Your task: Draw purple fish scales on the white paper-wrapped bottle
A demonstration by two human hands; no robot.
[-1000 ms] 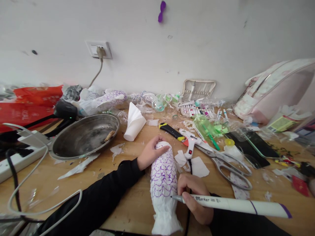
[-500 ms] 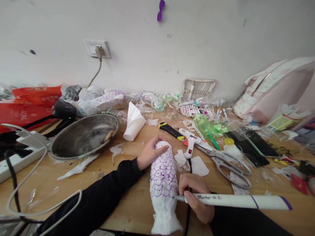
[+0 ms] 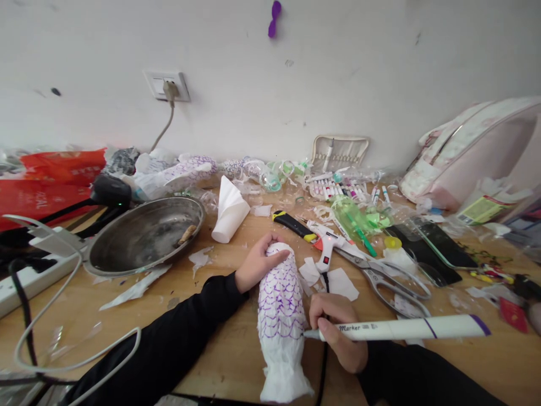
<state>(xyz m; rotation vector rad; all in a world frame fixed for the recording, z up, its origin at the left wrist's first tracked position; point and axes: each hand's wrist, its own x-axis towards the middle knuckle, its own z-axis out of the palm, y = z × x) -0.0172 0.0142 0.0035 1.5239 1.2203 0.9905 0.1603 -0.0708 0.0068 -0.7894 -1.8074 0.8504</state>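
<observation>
A white paper-covered fish shape lies on the table with its narrow tail toward me. Rows of purple scale lines cover its upper part, while the tail end is plain white. My left hand is wrapped over its far end, thumb on top. Between the fingers of my right hand is a white marker with a purple end, pointing left. Its tip meets the fish's right edge, at the lowest row of scales. Under the right hand passes the black cord of a white glue gun.
Grey scissors, a yellow-black utility knife and paper scraps lie beyond the hands. A metal bowl and rolled paper stand left. Phones and a pink backpack are right. Several markers lie at the back.
The marker tip has shifted slightly right and up, to the fish's right edge. The marker's far end has tilted upward. My left hand and the fish have stayed in place.
</observation>
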